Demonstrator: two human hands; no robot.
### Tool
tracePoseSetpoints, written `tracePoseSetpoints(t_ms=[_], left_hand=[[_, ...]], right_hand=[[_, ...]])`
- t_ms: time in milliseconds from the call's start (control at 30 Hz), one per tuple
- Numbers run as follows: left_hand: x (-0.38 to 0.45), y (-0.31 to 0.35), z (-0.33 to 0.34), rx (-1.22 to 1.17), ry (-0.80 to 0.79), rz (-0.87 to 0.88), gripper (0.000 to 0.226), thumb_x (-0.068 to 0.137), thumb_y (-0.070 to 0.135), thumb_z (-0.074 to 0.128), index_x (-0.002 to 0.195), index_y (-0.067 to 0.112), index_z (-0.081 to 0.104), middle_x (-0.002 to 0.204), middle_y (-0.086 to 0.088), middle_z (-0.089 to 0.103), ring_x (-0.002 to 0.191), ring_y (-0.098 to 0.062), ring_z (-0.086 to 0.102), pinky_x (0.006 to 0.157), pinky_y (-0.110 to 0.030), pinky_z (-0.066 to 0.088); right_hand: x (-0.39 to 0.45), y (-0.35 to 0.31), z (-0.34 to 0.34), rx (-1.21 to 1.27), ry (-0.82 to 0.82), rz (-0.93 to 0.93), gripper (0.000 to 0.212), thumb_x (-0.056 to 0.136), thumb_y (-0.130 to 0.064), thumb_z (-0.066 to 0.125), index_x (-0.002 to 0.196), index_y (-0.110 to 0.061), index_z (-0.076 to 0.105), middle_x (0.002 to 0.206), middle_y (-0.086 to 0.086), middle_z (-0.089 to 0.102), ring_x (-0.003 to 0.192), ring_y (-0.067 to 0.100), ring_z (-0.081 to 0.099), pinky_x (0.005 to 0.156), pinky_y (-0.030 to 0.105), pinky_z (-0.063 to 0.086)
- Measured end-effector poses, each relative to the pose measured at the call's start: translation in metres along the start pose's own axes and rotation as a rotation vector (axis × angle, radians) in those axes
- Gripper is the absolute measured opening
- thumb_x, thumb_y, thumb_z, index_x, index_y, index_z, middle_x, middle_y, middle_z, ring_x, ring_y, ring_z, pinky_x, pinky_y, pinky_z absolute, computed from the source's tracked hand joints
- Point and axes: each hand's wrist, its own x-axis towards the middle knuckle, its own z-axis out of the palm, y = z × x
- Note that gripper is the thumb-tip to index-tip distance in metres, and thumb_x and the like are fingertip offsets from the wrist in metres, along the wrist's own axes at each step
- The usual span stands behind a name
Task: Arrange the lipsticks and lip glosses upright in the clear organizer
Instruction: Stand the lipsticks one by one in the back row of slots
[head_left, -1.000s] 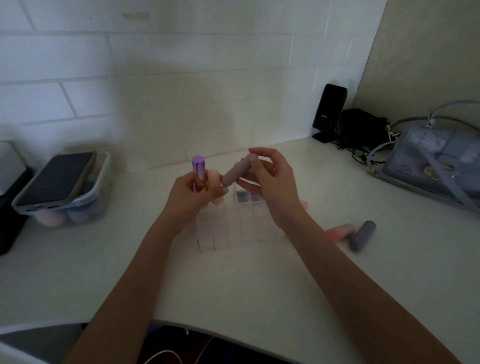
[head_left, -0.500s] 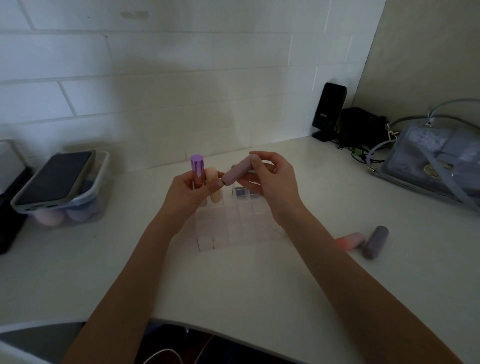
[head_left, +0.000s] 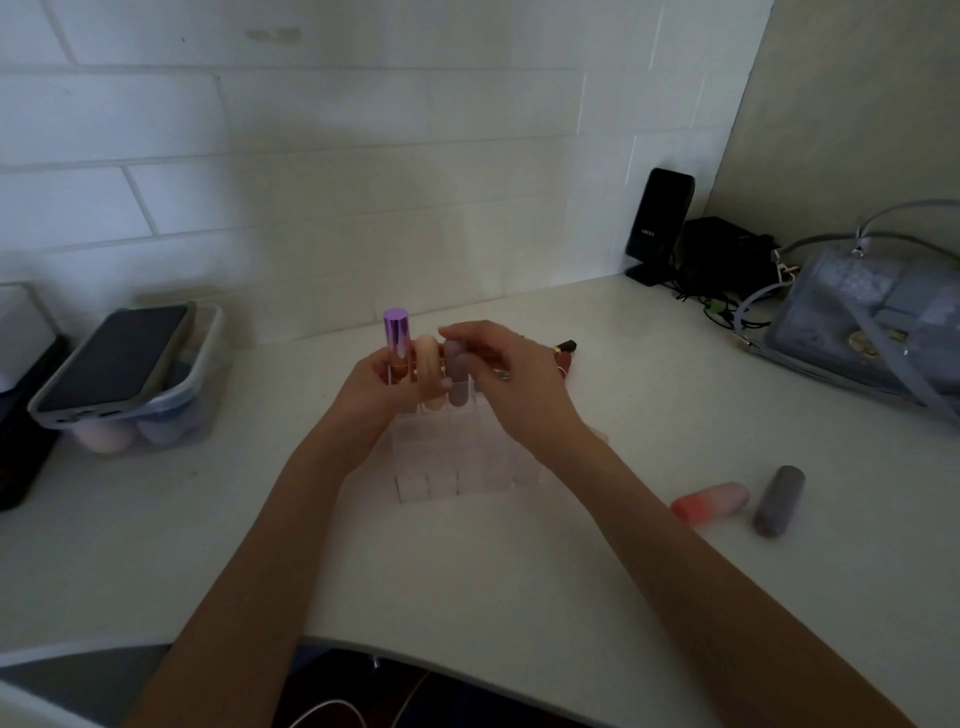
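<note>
Mauve lipstick (head_left: 458, 375) upright in organizer (head_left: 457, 467) back row, right hand (head_left: 511, 384) above

head view, close, down onto hands (head_left: 452, 384)

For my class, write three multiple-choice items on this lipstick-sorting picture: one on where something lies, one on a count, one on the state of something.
1. Where does the phone lie?
A. on the clear tub at the left
B. on the handbag
C. inside the organizer

2. How many tubes stand upright in the back row of the clear organizer?
A. one
B. three
C. six

3. How does the pink tube lie?
A. upright in a slot
B. held in a hand
C. on its side on the counter

Key: 1 A, the phone rests on the tub's rim. 2 B, the purple-capped tube, peach tube and mauve tube stand side by side. 3 C, it lies flat beside the grey tube.
</note>
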Motion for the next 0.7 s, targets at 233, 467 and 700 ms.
tracePoseSetpoints(t_ms=[233,467,700], left_hand=[[0.001,0.000,-0.005,-0.010,-0.062,0.030,0.011,0.068,0.021,0.077,0.072,0.021,0.066,0.082,-0.015,0.063,0.090,-0.036,0.059,0.082,-0.044,0.042],[0.002,-0.001,-0.004,-0.016,-0.091,0.026,0.010,0.069,0.020,0.075,0.074,0.022,0.067,0.080,-0.011,0.062,0.081,-0.028,0.057,0.079,-0.040,0.043],[-0.003,0.002,-0.024,0.012,-0.089,0.000,0.014,0.069,0.014,0.073,0.066,0.015,0.059,0.072,-0.007,0.063,0.073,-0.023,0.055,0.073,-0.035,0.040]], right_hand=[[0.003,0.002,-0.017,0.040,-0.115,0.054,0.037,0.095,0.003,0.046,0.124,-0.013,0.063,0.122,0.007,0.064,0.103,0.007,0.057,0.071,-0.005,0.039],[0.008,0.005,-0.010,0.071,-0.051,0.086,0.022,0.083,-0.013,0.067,0.104,-0.019,0.067,0.093,0.000,0.070,0.091,0.009,0.063,0.078,0.014,0.046],[0.021,0.012,-0.043,0.175,0.268,0.148,0.021,0.099,-0.017,0.047,0.116,-0.011,0.056,0.093,0.001,0.065,0.074,-0.003,0.060,0.055,0.007,0.047]])
